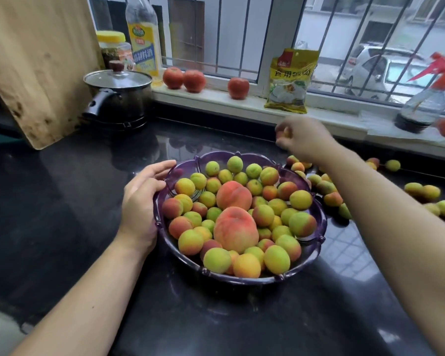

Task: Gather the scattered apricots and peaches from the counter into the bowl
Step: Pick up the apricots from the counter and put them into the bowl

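A purple scalloped bowl [316,249] sits mid-counter, heaped with several green-orange apricots [217,260] and two big peaches [235,233]. My left hand [141,201] rests against the bowl's left rim, fingers relaxed on the edge. Beyond the bowl's far right rim, my right hand [302,136] hovers blurred above the counter, its fingers curled round a small apricot [284,132]. More loose apricots [421,191] lie scattered on the dark counter to the right of the bowl, partly hidden under my right forearm.
A lidded black pot [118,96] and a leaning wooden board [36,65] stand back left. On the windowsill are three tomatoes [238,87], a yellow packet [290,80], an oil bottle [143,37], a jar and a spray bottle [427,101].
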{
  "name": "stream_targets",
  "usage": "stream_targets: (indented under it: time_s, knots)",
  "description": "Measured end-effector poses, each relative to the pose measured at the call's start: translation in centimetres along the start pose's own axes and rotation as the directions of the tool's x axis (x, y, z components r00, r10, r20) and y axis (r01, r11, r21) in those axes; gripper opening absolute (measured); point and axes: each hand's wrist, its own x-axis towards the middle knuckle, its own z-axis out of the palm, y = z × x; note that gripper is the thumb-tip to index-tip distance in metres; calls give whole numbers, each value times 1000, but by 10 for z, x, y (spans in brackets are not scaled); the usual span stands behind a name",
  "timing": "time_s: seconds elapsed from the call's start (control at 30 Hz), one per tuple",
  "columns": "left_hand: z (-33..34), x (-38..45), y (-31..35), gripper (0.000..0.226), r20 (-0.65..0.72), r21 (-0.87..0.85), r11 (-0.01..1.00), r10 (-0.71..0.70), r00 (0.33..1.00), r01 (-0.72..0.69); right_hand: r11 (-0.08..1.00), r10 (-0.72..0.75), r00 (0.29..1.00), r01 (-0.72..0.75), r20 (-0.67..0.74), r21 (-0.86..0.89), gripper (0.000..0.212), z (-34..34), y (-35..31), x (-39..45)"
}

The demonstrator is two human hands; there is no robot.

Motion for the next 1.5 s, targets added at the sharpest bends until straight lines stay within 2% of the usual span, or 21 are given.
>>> stream_targets:
  time_s: [0.07,0.13,0.17,0.23,0.3,0.43,0.53,0.67,0.87,1.23,1.3,1.4,1.5]
  knots:
    - [0,0,1,46,-3,3,1000,-2,1000,2,934,34,994,6,-108,357,31,-33,-16,-31]
    - [0,0,0,47,-6,15,1000,-4,1000,4,819,-12,1000,21,-19,573,29,-61,-32,-67]
    - [0,0,0,47,-10,23,1000,-5,1000,6,807,-72,995,19,67,590,31,-70,-40,-82]
    - [0,-1,1,48,-17,33,999,-8,1000,9,877,-181,955,49,235,478,33,-79,-52,-100]
    - [-1,-1,0,47,-21,45,999,-4,1000,5,939,-239,911,128,337,319,34,-79,-63,-107]
    - [0,-1,1,48,-26,51,999,-8,1000,10,968,-249,900,237,358,79,29,-66,-74,-108]
    - [1,-2,2,47,-33,24,999,-25,999,26,968,-217,909,248,355,-45,27,-50,-74,-105]
    - [1,-2,2,39,-36,26,999,-31,999,32,962,-230,894,267,384,-47,20,-33,-74,-100]
    - [-1,-2,2,42,-30,-3,999,-34,999,34,967,-230,877,256,422,-5,27,-29,-71,-96]
    - [1,-3,3,39,-32,13,999,-35,999,36,961,-278,891,251,358,120,22,-24,-65,-91]
    - [0,-3,4,43,-24,-1,999,-39,999,39,962,-257,916,213,307,170,23,-32,-61,-91]
    - [0,-3,4,43,4,-7,999,-41,999,41,965,-182,970,145,158,219,27,-49,-46,-88]
    - [3,-7,7,43,51,-14,999,-48,998,49,970,-95,994,82,49,230,31,-59,-30,-86]
